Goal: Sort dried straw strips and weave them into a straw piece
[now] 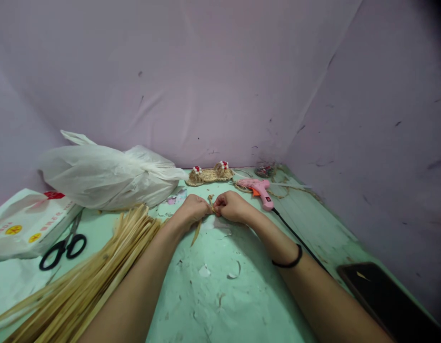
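My left hand [196, 209] and my right hand [229, 206] meet near the middle of the table, both with fingers pinched. Between them is a thin piece of tan dried straw [211, 200], its short end showing above the fingertips. A loose straw tail [195, 233] hangs below my left hand. Just beyond the hands lies a pair of small woven straw slippers [209, 176] with red and white beads on top. To the right of them a pink glue gun [258, 188] rests on its side, its black cord running toward me.
A bundle of dried straw strips [102, 271] lies under and beside my left forearm. Black-handled scissors [65, 247], a printed white bag [31, 224] and a knotted white plastic bag [109, 174] sit at left. A dark phone [385, 300] is at right; beads [265, 170] stand by the wall.
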`<move>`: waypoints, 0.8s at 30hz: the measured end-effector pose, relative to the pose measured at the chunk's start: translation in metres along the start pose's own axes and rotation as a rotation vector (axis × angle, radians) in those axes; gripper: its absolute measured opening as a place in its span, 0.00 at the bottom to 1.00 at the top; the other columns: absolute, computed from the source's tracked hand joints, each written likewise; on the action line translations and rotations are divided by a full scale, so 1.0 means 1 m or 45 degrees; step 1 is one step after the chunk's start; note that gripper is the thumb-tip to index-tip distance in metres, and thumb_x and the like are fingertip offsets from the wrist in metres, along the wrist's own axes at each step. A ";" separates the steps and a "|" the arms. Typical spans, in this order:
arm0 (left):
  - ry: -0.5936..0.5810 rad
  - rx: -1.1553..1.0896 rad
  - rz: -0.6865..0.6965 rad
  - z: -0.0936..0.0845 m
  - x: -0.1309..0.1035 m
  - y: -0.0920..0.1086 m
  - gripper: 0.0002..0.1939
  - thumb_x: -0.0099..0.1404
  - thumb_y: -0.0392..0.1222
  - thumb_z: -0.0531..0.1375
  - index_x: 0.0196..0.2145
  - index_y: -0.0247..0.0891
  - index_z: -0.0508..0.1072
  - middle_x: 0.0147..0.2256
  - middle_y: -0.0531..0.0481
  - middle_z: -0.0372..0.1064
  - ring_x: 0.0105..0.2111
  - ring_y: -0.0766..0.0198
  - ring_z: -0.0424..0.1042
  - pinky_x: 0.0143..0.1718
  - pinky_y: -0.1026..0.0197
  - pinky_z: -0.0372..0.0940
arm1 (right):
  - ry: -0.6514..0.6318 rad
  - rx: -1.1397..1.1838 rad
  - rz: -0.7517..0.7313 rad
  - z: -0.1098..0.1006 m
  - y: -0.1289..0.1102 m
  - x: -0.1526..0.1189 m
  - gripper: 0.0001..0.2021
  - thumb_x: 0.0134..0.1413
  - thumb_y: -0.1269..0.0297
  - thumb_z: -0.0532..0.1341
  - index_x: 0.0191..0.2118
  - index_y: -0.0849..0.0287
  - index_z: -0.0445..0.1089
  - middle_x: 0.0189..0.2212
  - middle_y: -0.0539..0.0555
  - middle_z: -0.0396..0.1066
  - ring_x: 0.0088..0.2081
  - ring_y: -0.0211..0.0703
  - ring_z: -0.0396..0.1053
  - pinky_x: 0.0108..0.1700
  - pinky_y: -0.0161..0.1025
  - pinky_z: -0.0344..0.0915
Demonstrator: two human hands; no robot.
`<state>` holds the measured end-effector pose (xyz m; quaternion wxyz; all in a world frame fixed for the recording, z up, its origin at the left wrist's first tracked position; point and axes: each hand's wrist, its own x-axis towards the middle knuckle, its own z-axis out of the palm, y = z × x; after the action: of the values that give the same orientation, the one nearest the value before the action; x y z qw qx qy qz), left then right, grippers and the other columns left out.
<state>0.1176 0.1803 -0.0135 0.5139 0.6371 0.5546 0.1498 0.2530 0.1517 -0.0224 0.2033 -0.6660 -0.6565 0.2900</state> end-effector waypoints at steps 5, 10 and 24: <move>0.033 0.004 -0.033 0.002 0.000 0.000 0.08 0.43 0.32 0.56 0.14 0.37 0.58 0.08 0.61 0.44 0.09 0.74 0.43 0.13 0.66 0.37 | 0.049 -0.133 -0.019 -0.003 -0.006 -0.005 0.09 0.35 0.75 0.56 0.24 0.63 0.72 0.19 0.51 0.69 0.23 0.35 0.61 0.23 0.30 0.51; 0.092 0.025 -0.010 0.010 0.004 -0.006 0.07 0.41 0.30 0.56 0.13 0.37 0.59 0.07 0.60 0.44 0.09 0.73 0.46 0.13 0.66 0.37 | 0.159 -0.255 0.071 -0.008 -0.019 -0.013 0.06 0.34 0.74 0.57 0.22 0.64 0.72 0.21 0.57 0.71 0.26 0.40 0.64 0.25 0.33 0.52; -0.059 -0.190 -0.256 -0.003 -0.001 0.005 0.11 0.43 0.32 0.56 0.11 0.36 0.55 0.07 0.59 0.46 0.08 0.77 0.42 0.12 0.69 0.36 | -0.081 0.180 0.265 -0.007 -0.033 -0.021 0.05 0.36 0.73 0.58 0.19 0.62 0.71 0.13 0.51 0.66 0.17 0.35 0.62 0.19 0.30 0.53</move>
<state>0.1175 0.1818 -0.0075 0.5849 0.5416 0.5910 0.1238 0.2337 0.1330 0.0069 0.1976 -0.7049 -0.5679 0.3762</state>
